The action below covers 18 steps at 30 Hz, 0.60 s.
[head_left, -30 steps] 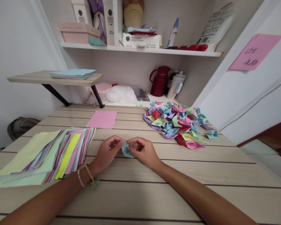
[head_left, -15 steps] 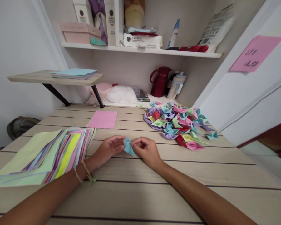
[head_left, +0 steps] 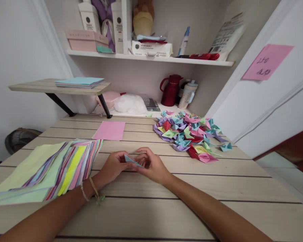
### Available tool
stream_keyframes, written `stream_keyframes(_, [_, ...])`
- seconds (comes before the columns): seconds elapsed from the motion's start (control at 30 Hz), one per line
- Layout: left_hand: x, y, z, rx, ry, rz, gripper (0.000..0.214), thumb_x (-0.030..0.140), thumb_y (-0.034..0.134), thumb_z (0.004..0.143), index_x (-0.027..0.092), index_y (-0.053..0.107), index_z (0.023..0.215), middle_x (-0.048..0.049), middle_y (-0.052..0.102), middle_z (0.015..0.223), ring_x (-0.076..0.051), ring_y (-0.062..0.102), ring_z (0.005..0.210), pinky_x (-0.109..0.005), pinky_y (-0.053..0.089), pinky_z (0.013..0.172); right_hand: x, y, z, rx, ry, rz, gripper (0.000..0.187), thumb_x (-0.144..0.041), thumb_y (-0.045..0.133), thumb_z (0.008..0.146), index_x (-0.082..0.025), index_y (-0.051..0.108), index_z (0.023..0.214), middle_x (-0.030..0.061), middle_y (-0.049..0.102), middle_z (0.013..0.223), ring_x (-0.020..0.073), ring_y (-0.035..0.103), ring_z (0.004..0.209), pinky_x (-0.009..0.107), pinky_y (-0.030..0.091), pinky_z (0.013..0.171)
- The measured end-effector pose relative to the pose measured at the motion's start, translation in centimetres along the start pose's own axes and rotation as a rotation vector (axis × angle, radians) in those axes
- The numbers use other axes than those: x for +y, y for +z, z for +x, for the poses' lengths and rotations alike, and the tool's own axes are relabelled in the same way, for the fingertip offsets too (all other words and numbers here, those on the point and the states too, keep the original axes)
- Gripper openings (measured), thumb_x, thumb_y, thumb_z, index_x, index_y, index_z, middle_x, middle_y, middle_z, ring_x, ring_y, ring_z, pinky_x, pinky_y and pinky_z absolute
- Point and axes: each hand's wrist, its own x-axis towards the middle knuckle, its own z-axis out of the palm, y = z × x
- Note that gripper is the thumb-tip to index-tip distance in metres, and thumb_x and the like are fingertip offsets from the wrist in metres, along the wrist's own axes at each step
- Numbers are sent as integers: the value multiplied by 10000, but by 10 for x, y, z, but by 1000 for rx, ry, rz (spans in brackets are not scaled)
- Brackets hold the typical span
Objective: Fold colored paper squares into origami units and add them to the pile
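Note:
A small piece of folded light-blue paper (head_left: 131, 160) is held between my two hands above the middle of the table. My left hand (head_left: 115, 165) pinches its left end between thumb and fingers. At the other end, my right hand (head_left: 152, 165) grips with the thumb and curled fingers, the index finger raised a little. The fingers partly cover the paper, so its full shape is hidden. To the right of my hands lies a heap of folded paper boats (head_left: 189, 131) in several colours.
Left of my arm is a fanned stack of coloured paper (head_left: 40, 168). A pink square sheet (head_left: 109, 130) lies beyond my left hand. A raised wooden stand (head_left: 35, 85) holds more paper (head_left: 79, 81). At the back are a red jug (head_left: 171, 90) and a bottle (head_left: 188, 94).
The folded blue paper has turned from upright to nearly flat and lies lower between my fingers. My right fingers have shifted around it. The whole view has tilted slightly.

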Motion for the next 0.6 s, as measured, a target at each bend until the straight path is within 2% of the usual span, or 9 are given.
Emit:
stream_keyframes(0.17, [1, -2, 0, 12, 65, 9, 207, 343, 706, 711, 149, 648, 755, -29, 699, 720, -150, 640, 663, -259, 524, 633, -1, 3, 0, 70, -29, -7, 298, -324, 689, 746, -201, 578, 993, -7, 653, 712, 113, 594, 618, 210, 447, 558])
stream_keyframes(0.27, [7, -8, -3, 25, 142, 126, 230, 343, 683, 746, 157, 639, 873, -47, 708, 810, -170, 669, 758, -272, 540, 687, -5, -7, 2, 170, -37, -11, 231, -329, 678, 756, -188, 603, 923, 9, 661, 714, 129, 621, 637, 222, 463, 572])
stream_keyframes(0.37, [20, -20, -8, 180, 244, 362, 313, 361, 633, 792, 179, 604, 1046, -53, 707, 865, -182, 677, 790, -307, 548, 737, -10, -36, 7, 357, -65, -92, 239, -365, 680, 754, -180, 644, 902, 39, 688, 791, 141, 630, 621, 252, 484, 595])
stream_keyframes(0.5, [45, -43, -12, 413, 484, 841, 357, 384, 600, 814, 209, 581, 1124, -72, 685, 1030, -215, 651, 915, -358, 497, 879, -10, -93, 11, 792, -149, -294, 341, -412, 626, 788, -181, 682, 1032, 75, 706, 887, 166, 625, 692, 293, 495, 662])
stream_keyframes(0.57, [59, -56, -15, 462, 527, 1025, 364, 407, 566, 829, 205, 577, 1132, -83, 661, 1099, -248, 611, 1029, -382, 444, 955, -7, -119, 10, 955, -156, -393, 404, -412, 580, 815, -170, 662, 1128, 90, 710, 914, 182, 626, 727, 327, 504, 712])
stream_keyframes(0.6, [64, -63, -17, 484, 502, 1093, 385, 416, 541, 843, 194, 563, 1156, -90, 644, 1133, -258, 587, 1072, -392, 425, 976, -4, -129, 10, 1000, -159, -443, 417, -401, 557, 827, -165, 651, 1158, 93, 712, 915, 186, 629, 730, 342, 507, 732])
